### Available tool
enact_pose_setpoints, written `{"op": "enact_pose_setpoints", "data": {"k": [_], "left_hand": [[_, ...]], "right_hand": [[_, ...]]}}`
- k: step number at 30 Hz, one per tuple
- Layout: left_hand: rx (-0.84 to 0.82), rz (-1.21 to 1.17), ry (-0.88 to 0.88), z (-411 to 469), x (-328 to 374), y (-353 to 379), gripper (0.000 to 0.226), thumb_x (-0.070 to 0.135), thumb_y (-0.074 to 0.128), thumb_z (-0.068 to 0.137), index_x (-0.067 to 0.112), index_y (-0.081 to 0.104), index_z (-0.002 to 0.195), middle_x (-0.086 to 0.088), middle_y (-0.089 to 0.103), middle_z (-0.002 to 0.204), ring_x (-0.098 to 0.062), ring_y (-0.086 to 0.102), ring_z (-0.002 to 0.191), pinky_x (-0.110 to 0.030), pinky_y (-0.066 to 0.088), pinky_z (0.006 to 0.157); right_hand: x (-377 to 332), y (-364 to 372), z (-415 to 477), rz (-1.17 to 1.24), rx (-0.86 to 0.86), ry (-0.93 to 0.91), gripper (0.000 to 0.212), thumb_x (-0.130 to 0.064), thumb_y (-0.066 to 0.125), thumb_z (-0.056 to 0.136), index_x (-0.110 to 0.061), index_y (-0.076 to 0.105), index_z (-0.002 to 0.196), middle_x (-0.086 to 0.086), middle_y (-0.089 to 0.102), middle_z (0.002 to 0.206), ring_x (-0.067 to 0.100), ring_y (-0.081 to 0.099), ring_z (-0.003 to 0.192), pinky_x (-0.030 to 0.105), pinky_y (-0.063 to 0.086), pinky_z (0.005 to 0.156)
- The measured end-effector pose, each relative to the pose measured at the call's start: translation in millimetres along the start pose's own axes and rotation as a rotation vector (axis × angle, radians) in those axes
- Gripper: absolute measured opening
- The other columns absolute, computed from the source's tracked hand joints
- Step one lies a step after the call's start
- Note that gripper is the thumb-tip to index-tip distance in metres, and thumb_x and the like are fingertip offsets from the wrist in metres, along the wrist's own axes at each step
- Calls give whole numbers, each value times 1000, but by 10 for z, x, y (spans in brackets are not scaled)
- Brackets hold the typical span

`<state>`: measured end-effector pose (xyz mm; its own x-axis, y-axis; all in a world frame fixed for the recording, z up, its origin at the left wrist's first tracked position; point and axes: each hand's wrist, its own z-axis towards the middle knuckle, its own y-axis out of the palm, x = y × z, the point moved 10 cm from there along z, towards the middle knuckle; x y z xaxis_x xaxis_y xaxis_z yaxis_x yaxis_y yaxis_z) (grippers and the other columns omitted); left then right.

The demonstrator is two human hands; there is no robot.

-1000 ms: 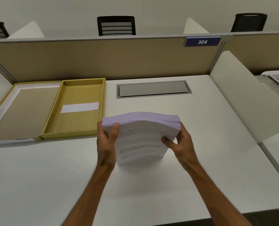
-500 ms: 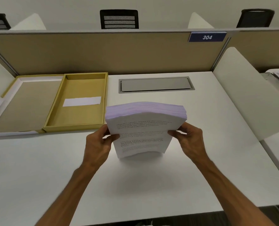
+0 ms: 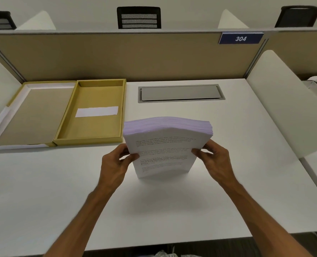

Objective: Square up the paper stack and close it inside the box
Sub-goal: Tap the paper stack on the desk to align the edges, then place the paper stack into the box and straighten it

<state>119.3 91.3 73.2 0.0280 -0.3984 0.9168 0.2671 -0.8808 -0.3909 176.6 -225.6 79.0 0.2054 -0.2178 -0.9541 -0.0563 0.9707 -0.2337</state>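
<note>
A thick stack of printed paper (image 3: 165, 145) stands upright on its lower edge in the middle of the white desk (image 3: 154, 210), its top edge bowed. My left hand (image 3: 116, 162) grips its left side and my right hand (image 3: 215, 160) grips its right side. To the left lies the open yellow box (image 3: 92, 140), its tray holding only a white label. The hinged lid (image 3: 29, 115) lies flat further left.
A grey cable hatch (image 3: 180, 93) is set into the desk behind the stack. A tan partition (image 3: 135, 56) bounds the back, white side dividers (image 3: 287, 101) flank the desk. The desk's front edge runs close to my body.
Both hands slid lower on the stack's sides, from near the top corners to mid-height. The stack stays upright in the same spot on the desk.
</note>
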Motion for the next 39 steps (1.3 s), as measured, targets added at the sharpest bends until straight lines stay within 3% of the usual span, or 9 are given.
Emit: {"op": "enact_pose_setpoints", "data": {"k": [4, 10, 13, 17, 19, 22, 29, 39], "left_hand": [[16, -17, -37, -26, -85, 47, 38, 1, 76, 82, 33, 69, 101, 36, 71, 88, 7, 69, 88, -2, 48, 75], [50, -29, -93, 93, -167, -4, 28, 2, 77, 80, 22, 74, 99, 21, 75, 84, 1, 70, 82, -5, 50, 72], [35, -81, -128, 159, -194, -99, 24, 11, 76, 85, 13, 72, 108, 5, 76, 99, -13, 71, 92, -26, 57, 82], [3, -270, -232, 215, -316, -228, 30, 8, 74, 87, 5, 69, 117, -9, 76, 106, -28, 73, 99, -47, 59, 85], [-10, -310, -281, 257, -402, -309, 29, 9, 74, 87, 7, 71, 115, -9, 77, 104, -28, 74, 97, -46, 60, 83], [-2, -336, -343, 336, -556, -488, 25, 10, 76, 85, 9, 74, 110, -8, 79, 99, -29, 75, 93, -35, 61, 71], [-19, -307, -428, 621, -858, -1009, 19, 14, 76, 85, 9, 74, 103, -5, 79, 94, -24, 77, 86, -26, 57, 61], [-61, -312, -412, 1444, -1001, -1824, 17, 8, 75, 84, 2, 73, 100, -9, 79, 93, -27, 77, 82, -36, 62, 69]], "right_hand": [[96, 66, -33, -13, -49, 38, 55, 2, 72, 88, -47, 71, 112, -18, 76, 109, 5, 72, 101, 13, 54, 81], [152, 154, 122, -14, -75, 88, 41, 2, 70, 87, -34, 74, 106, -14, 78, 101, 6, 73, 90, 14, 55, 76], [205, 280, 208, -24, -136, 133, 23, -6, 69, 93, -16, 70, 114, -3, 77, 106, 18, 72, 93, 27, 58, 81], [233, 516, 294, 96, -166, 249, 25, -8, 66, 96, -7, 66, 122, 12, 76, 106, 29, 75, 94, 44, 63, 78], [251, 657, 339, 102, -173, 294, 26, -9, 66, 96, -9, 66, 122, 11, 77, 104, 27, 76, 92, 43, 63, 76], [313, 906, 400, 110, -178, 358, 25, -10, 66, 96, -10, 68, 121, 8, 78, 101, 26, 77, 91, 37, 63, 71], [304, 1567, 549, 101, -172, 439, 25, -11, 66, 97, -8, 70, 122, 6, 79, 103, 27, 76, 92, 44, 63, 78], [16, 2410, 1126, 61, -71, 444, 22, -11, 67, 96, -8, 71, 117, 11, 77, 100, 30, 75, 92, 49, 62, 81]]}}
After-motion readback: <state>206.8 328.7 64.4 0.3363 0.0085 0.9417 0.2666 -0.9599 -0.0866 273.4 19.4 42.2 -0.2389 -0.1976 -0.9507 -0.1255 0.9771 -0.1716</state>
